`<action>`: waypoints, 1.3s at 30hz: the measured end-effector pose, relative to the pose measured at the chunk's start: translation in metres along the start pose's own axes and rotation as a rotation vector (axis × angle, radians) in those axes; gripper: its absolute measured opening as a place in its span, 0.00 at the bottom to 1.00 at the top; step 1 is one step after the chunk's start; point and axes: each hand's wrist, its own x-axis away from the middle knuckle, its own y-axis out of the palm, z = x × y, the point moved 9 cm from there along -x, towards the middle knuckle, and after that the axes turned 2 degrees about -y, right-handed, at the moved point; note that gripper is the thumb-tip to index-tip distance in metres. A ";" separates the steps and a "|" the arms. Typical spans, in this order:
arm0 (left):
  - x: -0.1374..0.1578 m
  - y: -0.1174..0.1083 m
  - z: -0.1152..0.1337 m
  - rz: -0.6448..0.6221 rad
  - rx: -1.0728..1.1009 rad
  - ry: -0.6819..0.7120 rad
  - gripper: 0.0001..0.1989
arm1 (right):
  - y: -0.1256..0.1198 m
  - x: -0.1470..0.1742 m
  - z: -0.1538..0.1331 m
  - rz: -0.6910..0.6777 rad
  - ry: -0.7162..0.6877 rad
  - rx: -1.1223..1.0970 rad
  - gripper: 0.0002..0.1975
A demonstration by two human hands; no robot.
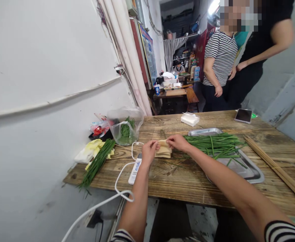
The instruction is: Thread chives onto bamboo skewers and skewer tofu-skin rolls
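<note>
A thin tan sheet, which looks like tofu skin [163, 144], is pinched at its upper edge between my two hands. My left hand [150, 150] grips its left corner with thumb and fingers. At the right corner, my right hand [176, 142] is closed on the same sheet. More tan sheets [163, 154] lie stacked on the table just beneath. Long green chives [213, 144] are heaped to the right, across a metal tray [257, 176]. Near my left wrist lies a white power strip [133, 173] with its cable.
Thin wooden skewers [276, 164] lie at the right. Another chive bunch [98, 164] hangs over the left edge, near a clear plastic bag [137, 117] holding greens. Tissues [190, 119] and a phone [243, 115] sit at the back. Two people stand beyond the table [177, 188].
</note>
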 end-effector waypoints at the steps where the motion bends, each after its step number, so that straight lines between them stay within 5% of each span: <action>1: 0.005 0.000 0.009 0.015 -0.016 0.036 0.10 | -0.006 0.002 -0.003 0.018 0.004 -0.003 0.09; 5: 0.051 0.005 0.055 0.045 -0.187 0.340 0.09 | -0.034 0.043 -0.033 0.142 -0.160 0.087 0.07; 9: 0.125 0.035 0.059 -0.215 -0.374 0.604 0.10 | -0.014 0.142 -0.050 0.166 -0.363 0.267 0.11; 14: 0.189 0.052 0.027 -0.423 -0.582 0.617 0.12 | 0.039 0.229 -0.031 0.089 -0.318 0.416 0.11; 18: 0.206 0.055 0.032 -0.330 -0.765 0.604 0.16 | 0.047 0.239 -0.025 0.165 -0.256 0.423 0.11; 21: 0.215 0.073 0.032 -0.419 -0.893 0.629 0.26 | 0.041 0.240 -0.033 0.201 -0.263 0.384 0.11; 26: 0.220 0.084 0.023 -0.453 -1.013 0.654 0.33 | -0.019 0.242 -0.023 0.299 -0.250 0.358 0.12; 30: 0.217 0.086 0.022 -0.424 -1.016 0.690 0.35 | -0.125 0.226 0.047 0.462 -0.007 0.607 0.13; 33: 0.213 0.090 0.024 -0.424 -1.011 0.722 0.36 | -0.184 0.204 0.107 0.422 0.205 0.803 0.13; 39: 0.208 0.084 0.037 -0.346 -0.940 0.706 0.34 | -0.189 0.154 0.153 0.082 0.229 0.981 0.12</action>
